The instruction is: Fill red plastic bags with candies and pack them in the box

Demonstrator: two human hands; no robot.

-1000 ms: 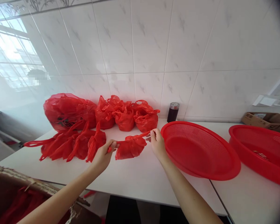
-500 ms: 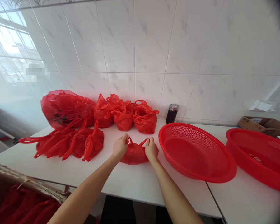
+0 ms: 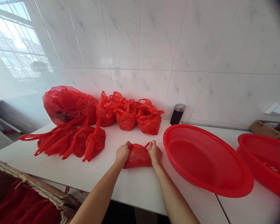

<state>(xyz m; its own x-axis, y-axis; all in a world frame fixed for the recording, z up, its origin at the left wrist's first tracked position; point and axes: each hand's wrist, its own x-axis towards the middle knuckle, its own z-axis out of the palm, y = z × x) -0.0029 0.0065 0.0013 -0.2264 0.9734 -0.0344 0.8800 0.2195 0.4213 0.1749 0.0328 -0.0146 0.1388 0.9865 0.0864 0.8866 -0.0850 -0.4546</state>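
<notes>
A small red plastic bag (image 3: pixel 138 157) with something inside rests on the white table (image 3: pixel 88 174), its top gathered. My left hand (image 3: pixel 123 152) is closed on the bag's left handle. The right handle is pinched between the fingers of my right hand (image 3: pixel 155 152) and stretches up from the bag. Left of my hands lies a row of tied red bags (image 3: pixel 74 140), their handles sticking up and out. What the bags contain is hidden by the red plastic.
Fuller red bags (image 3: pixel 126 116) and a big red sack (image 3: pixel 68 105) line the tiled wall. A dark flask (image 3: pixel 177 114) stands behind a red colander basket (image 3: pixel 200 155). Another red basket (image 3: pixel 263 152) and a cardboard box (image 3: pixel 270 129) are right; an open carton (image 3: pixel 35 186) is lower left.
My hands have spread slightly and come lower, tugging the handles outward; the left handle now lies closer to the bag. The view has shifted a little.
</notes>
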